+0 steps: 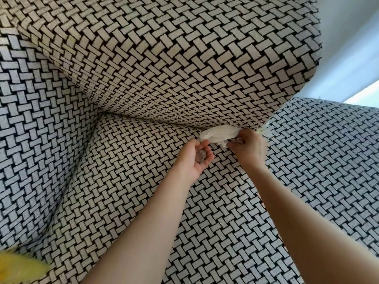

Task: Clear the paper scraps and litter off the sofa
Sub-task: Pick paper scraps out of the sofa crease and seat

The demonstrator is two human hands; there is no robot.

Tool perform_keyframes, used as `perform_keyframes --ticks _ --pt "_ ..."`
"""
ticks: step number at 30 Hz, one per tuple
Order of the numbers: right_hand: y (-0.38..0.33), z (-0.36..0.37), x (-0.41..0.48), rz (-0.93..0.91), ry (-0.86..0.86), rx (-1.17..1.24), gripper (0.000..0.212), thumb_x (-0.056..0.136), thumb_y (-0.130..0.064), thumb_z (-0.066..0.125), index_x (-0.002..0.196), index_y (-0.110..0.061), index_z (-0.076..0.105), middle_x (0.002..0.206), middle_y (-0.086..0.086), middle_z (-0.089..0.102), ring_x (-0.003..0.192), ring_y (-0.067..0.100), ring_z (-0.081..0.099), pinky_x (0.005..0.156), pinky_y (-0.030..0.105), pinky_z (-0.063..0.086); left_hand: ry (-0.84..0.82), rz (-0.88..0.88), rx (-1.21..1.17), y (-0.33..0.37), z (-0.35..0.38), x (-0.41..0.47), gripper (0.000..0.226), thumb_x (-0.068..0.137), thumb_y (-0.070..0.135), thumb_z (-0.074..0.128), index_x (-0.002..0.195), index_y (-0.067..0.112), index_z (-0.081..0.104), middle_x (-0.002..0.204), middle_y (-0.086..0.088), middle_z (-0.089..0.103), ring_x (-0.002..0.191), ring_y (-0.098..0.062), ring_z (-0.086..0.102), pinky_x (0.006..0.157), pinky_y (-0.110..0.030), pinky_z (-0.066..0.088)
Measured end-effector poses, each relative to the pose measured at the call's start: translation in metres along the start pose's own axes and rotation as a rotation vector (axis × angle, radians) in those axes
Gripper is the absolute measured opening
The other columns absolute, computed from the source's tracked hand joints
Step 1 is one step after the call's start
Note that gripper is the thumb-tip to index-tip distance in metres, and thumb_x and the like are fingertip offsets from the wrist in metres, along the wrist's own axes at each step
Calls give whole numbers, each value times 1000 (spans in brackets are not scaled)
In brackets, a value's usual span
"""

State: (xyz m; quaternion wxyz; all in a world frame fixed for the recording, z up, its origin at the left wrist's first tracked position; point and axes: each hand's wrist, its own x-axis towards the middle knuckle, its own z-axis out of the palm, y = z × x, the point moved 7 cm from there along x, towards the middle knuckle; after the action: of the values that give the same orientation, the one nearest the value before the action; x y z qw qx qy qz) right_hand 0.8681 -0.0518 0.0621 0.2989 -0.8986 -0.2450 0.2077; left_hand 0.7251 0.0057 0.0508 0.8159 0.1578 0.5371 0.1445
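Note:
A crumpled white tissue (219,135) lies on the sofa seat (143,181), right at the crease under the back cushion (164,68). My right hand (249,147) pinches the tissue's right end. My left hand (193,157) is cupped palm up just left of the tissue, with a small silvery crumpled scrap (200,156) resting in the palm. A small clear, greenish bit of litter (266,133) sits at the crease just right of my right hand.
The sofa is covered in black-and-cream basket-weave fabric. An armrest (30,140) rises on the left. A second seat cushion (328,160) lies to the right. A yellow object (18,267) shows at the bottom left corner. A pale wall (348,48) is behind.

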Motion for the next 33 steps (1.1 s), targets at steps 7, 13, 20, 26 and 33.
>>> perform_keyframes --ticks 7,13,20,26,33 --pt "-7 8 -4 -86 18 -114 22 90 -10 54 109 -7 65 112 10 61 98 25 56 83 32 47 2 4 0 1 -1 1 29 96 11 36 77 5 57 72 -5 52 64 -14 49 54 -22 52" --pt "-8 6 -12 -102 87 -116 28 91 -1 50 117 -7 59 114 9 57 99 19 52 77 21 37 3 -10 -32 2 -4 3 26 95 11 37 81 3 57 72 -6 53 64 -14 50 50 -22 54" --pt "-9 6 -5 22 -68 49 14 89 -6 54 89 -6 68 76 0 64 65 14 52 51 17 34 7 17 -6 1 1 -2 28 96 12 37 78 5 57 71 -6 53 63 -13 51 50 -20 52" --pt "-13 57 -65 622 -252 1045 18 95 -12 47 93 -5 64 79 5 63 72 13 60 65 20 52 -66 43 -118 1 -4 -21 39 98 22 30 83 4 61 73 -10 65 70 -17 59 60 -24 52" --pt "-83 89 -117 770 -419 1661 36 100 -23 32 83 -4 58 79 13 64 80 21 60 84 31 47 21 335 -250 23 -43 -58 43 99 26 25 87 7 61 89 -11 67 87 -19 62 84 -28 49"
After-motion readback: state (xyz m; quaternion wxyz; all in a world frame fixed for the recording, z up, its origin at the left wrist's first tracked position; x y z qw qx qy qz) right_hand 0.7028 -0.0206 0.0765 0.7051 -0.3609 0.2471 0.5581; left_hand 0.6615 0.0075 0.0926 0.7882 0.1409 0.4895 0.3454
